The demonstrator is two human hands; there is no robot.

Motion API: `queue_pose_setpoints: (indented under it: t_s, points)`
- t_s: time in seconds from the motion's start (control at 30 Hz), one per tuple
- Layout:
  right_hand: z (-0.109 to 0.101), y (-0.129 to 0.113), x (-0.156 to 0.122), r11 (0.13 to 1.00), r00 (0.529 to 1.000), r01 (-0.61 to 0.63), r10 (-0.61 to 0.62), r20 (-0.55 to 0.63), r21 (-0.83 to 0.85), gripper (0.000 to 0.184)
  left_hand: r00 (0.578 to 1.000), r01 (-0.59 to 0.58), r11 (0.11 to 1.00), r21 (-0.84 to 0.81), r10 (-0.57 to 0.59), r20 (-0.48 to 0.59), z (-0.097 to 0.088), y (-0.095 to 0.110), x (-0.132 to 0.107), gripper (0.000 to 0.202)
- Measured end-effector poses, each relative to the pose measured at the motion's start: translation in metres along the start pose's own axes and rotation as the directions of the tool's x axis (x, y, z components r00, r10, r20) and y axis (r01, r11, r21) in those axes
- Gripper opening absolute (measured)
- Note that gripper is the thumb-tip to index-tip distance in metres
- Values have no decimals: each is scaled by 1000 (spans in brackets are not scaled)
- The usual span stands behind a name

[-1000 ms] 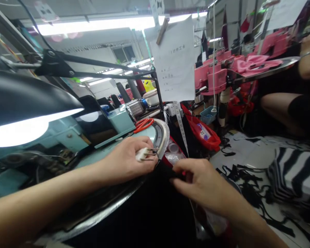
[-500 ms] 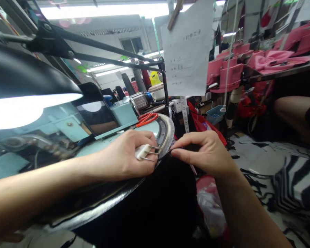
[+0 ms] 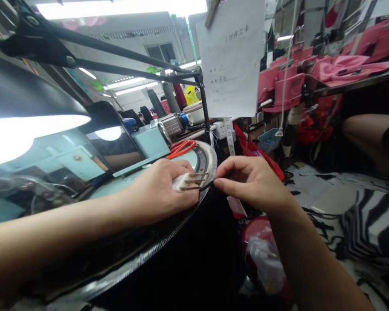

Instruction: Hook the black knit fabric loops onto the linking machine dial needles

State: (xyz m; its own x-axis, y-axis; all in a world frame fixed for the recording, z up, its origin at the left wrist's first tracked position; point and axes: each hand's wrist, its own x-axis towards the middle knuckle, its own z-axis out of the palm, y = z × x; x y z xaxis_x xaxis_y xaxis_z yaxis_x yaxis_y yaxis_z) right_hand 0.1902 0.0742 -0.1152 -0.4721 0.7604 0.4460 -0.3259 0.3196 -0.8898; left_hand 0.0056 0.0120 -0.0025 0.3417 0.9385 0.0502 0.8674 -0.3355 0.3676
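Observation:
My left hand (image 3: 158,192) is closed around a white-handled tool with three thin metal prongs (image 3: 182,181). Its prongs point right, over the toothed rim of a round dial (image 3: 213,157) on a pale green machine. Black knitted fabric (image 3: 204,250) hangs below the dial's front edge. At the right side of the rim, my right hand (image 3: 254,181) has thumb and forefinger pinched together on the dark fabric edge, close to the prong tips. The exact strand or loop between those fingers is too small to make out.
Orange-handled scissors (image 3: 181,148) lie on the machine top behind my left hand. A lit lamp (image 3: 35,125) hangs at the left. Paper (image 3: 230,60) hangs above the dial. A plastic-lined red bin (image 3: 262,255) stands below my right arm. Another person's leg (image 3: 369,129) shows at the right.
The pronged tool has turned slightly and come closer to my right fingertips. My right hand has moved slightly up, still pinched. The view has shifted a little.

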Motion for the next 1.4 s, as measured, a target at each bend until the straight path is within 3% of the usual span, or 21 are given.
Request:
queue_pose_setpoints:
  t_s: [0.13, 0.23, 0.37, 0.43, 0.57, 0.77, 0.97, 1.4]
  points:
    - [-5, 27, -8, 928, 964, -255, 223, 144, 272, 27, 978, -195, 981, 8, 194, 78, -3, -5, 16, 19]
    - [-4, 34, -10, 852, 972, -234, 194, 133, 468, 33, 969, -222, 975, -22, 223, 106, -4, -5, 22, 25]
    - [-1, 25, 4, 930, 999, -21, 7, 39, 366, 20, 979, -182, 983, -29, 184, 89, -5, -4, 21, 25]
    - [-2, 23, 12, 928, 999, 45, -46, -5, 370, 16, 977, -180, 983, -30, 182, 107, -5, -3, 21, 23]
    - [-5, 28, 21, 919, 999, 47, -39, -28, 392, 16, 970, -205, 977, -48, 210, 126, -5, -3, 23, 22]
    - [-4, 31, 22, 918, 998, 56, -50, -26, 392, 23, 987, -147, 989, -12, 147, 69, -2, -4, 29, 25]
    - [-6, 30, 23, 955, 993, 115, -106, -50, 274, 23, 997, -75, 997, 14, 74, 37, -1, -4, 32, 28]
    - [-6, 28, 26, 958, 993, 103, -85, -79, 266, 27, 995, -89, 996, -3, 89, 35, -1, -4, 36, 23]
